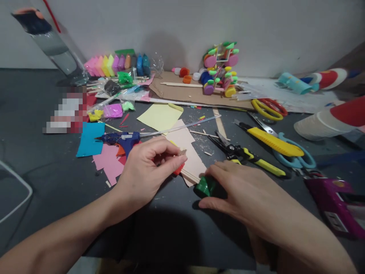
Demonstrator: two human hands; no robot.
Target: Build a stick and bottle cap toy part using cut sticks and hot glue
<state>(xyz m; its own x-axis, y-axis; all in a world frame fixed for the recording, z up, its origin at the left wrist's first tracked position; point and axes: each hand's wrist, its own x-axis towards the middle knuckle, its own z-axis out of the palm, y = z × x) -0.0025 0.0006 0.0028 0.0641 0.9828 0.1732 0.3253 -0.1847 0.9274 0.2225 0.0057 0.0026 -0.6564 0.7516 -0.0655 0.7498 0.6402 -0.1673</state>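
My left hand (pixel 146 171) pinches a small pale wooden piece (pixel 182 152) between thumb and fingertips, beside a red piece (pixel 179 168). Thin wooden sticks (pixel 190 176) run from the red piece to a green bottle cap (pixel 204 186). Around that cap curve the thumb and fingers of my right hand (pixel 242 190), close to the table top. Beneath the sticks lies a pale pink paper (pixel 186 146). A blue glue gun (pixel 125 140) rests just left of my left hand.
Colourful wheeled models (pixel 221 70) stand on cardboard (pixel 171 91) at the back. Pliers (pixel 236 150), a yellow cutter (pixel 275 141) and scissors (pixel 296 156) lie right. A water bottle (pixel 57 49) stands back left; a striped paper cone (pixel 330 120) is at right.
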